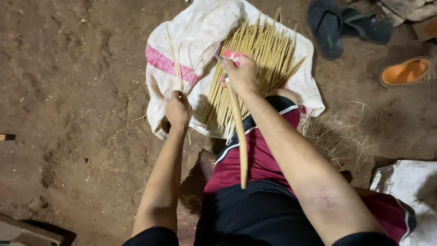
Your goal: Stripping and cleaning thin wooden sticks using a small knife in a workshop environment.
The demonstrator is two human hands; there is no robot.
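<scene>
- A dirt floor point(68, 91) fills the view, seen from above by a seated person whose legs, in maroon and dark shorts, come in from the bottom.
- A white woven sack point(200, 32) with a pink stripe lies spread on the ground ahead of the knees.
- A pile of thin pale bamboo sticks point(264, 50) rests on the sack, fanned out toward the top of the view.
- A dark sandal point(325, 27) and an orange sandal point(405, 72) lie on the ground at upper right, well apart from the sack.
- A long-handled knife point(239, 132) runs from the right hand back toward the lap, its pale wooden handle over the thigh and its small blade pointing up and left.
- The right hand point(241, 75) is above the sticks, fingers wrapped tight around the knife near the blade.
- The left hand point(178, 109) is at the sack's near edge, fingers pinched closed around a single thin stick point(174, 57) that stands up and away from it.
</scene>
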